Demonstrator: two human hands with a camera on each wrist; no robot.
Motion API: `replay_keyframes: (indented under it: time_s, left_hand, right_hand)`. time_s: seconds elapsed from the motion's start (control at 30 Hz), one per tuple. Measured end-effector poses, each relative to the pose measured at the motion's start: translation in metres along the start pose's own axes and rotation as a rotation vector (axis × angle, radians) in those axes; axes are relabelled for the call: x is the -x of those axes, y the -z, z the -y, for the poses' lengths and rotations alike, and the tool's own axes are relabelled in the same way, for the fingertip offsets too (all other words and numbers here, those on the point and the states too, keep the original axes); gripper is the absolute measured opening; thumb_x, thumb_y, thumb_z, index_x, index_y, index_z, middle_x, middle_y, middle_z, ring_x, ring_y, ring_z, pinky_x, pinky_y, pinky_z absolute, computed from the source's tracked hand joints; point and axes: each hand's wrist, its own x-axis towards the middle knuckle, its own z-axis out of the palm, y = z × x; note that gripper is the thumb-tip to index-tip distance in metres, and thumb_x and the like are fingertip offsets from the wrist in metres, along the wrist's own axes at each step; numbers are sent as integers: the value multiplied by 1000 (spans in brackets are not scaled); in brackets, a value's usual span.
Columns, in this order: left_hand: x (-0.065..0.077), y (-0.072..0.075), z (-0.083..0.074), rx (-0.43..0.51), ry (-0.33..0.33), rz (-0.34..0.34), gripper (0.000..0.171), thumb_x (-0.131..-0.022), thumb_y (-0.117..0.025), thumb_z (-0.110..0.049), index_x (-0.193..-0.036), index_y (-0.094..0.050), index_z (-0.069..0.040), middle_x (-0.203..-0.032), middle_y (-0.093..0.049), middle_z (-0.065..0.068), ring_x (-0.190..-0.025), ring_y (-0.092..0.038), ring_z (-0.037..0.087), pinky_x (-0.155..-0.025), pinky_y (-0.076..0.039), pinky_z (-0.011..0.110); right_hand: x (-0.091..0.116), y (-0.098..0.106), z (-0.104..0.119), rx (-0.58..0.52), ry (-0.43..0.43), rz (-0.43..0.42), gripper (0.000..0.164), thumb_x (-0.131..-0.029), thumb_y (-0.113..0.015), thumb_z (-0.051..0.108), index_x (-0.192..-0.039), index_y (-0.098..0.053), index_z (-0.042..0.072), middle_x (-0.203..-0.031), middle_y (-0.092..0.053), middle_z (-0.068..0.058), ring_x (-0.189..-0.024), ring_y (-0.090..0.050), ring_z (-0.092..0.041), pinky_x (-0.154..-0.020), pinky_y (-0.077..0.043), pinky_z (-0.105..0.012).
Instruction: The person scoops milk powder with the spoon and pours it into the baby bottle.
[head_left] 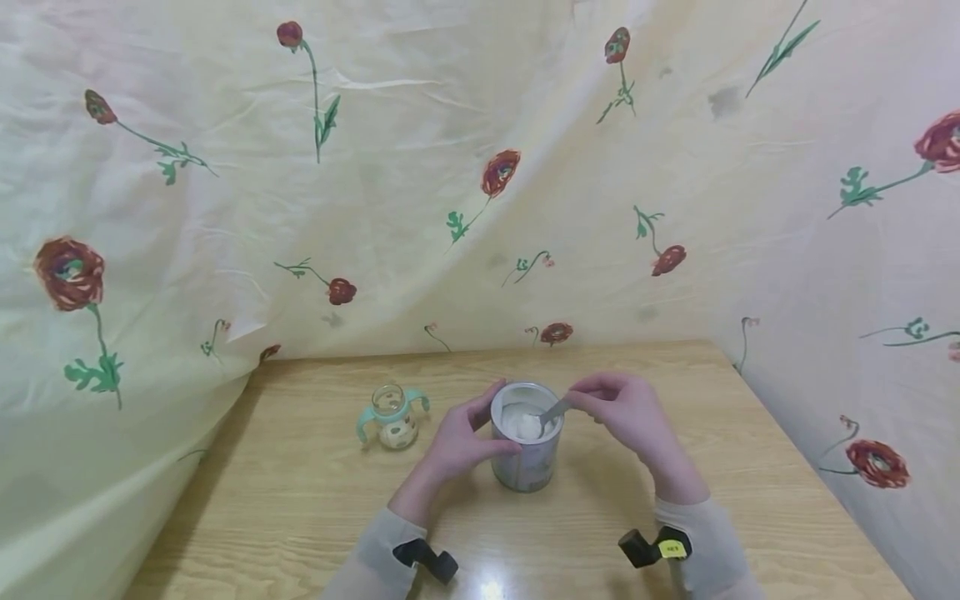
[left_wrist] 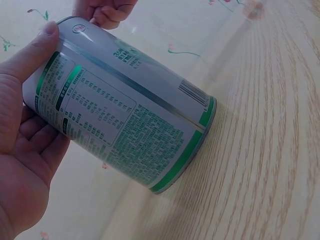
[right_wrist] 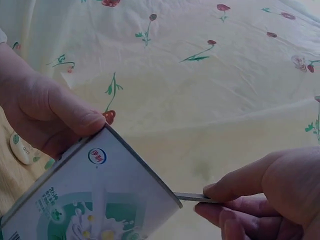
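Note:
A milk powder can (head_left: 525, 468) stands upright on the table, its top uncovered and pale powder (head_left: 516, 419) inside. My left hand (head_left: 463, 437) grips the can's left side near the rim, thumb in front and fingers behind. In the left wrist view the can (left_wrist: 125, 100) shows green print and a barcode. Between thumb and fingers, my right hand (head_left: 618, 408) pinches the grey handle of a scoop (head_left: 557, 409). The handle slants down into the can; the scoop's bowl lies within the powder and is hard to make out. The right wrist view shows the handle (right_wrist: 187, 196) crossing the rim.
To the left of the can, a clear baby bottle (head_left: 397, 432) with turquoise handles stands on the wooden table (head_left: 300, 500), its mouth uncovered. A flowered cloth (head_left: 420, 183) hangs behind the table and along both sides.

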Motion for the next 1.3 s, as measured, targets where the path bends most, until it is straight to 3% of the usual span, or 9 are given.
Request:
replay_keyframes:
  time_s: [0.3,0.6,0.83,1.03,1.3]
  left_hand:
    - [2,2,1,-15,-17,3,97,-84,-94,-16,-165,-39,-6,-167,-44,2,-152,-43,21,-125,-36,42]
    - [1,3,0,-4,-26,2,98,-84,-94,-13,-164,-39,-4,-167,-44,5,-152,-44,21,-125,-36,40]
    - [1,3,1,-27,-21,1,96,-84,-94,-15,-163,-41,-3,-167,-43,8,-150,-46,23,-124,-37,41]
    - [2,2,1,-35,-9,-5,94,-84,-94,-17,-163,-43,-7,-167,-44,4,-150,-46,21,-124,-37,40]
    - [2,3,0,-27,-4,4,95,-86,-93,-17,-164,-41,-6,-168,-42,10,-151,-45,23,-125,-36,42]
  right_hand:
    - [-6,3,-8,-48,4,68,31,-98,-81,30,-115,-78,3,-105,-80,-7,-98,-71,-28,-83,-58,-36]
    - [-11,4,-16,-162,27,39,30,-102,-75,19,-122,-74,-4,-112,-79,-12,-101,-71,-21,-85,-59,-32]
    - [-13,4,-20,-173,38,12,28,-103,-75,17,-121,-74,-5,-110,-78,-12,-101,-68,-25,-85,-58,-30]
    - [-14,1,-23,-151,49,-18,23,-103,-73,15,-118,-74,-3,-108,-78,-10,-98,-68,-21,-85,-59,-29]
    - [-17,-1,-25,-170,30,-39,27,-104,-73,16,-119,-73,-6,-107,-77,-10,-93,-68,-18,-84,-59,-29]
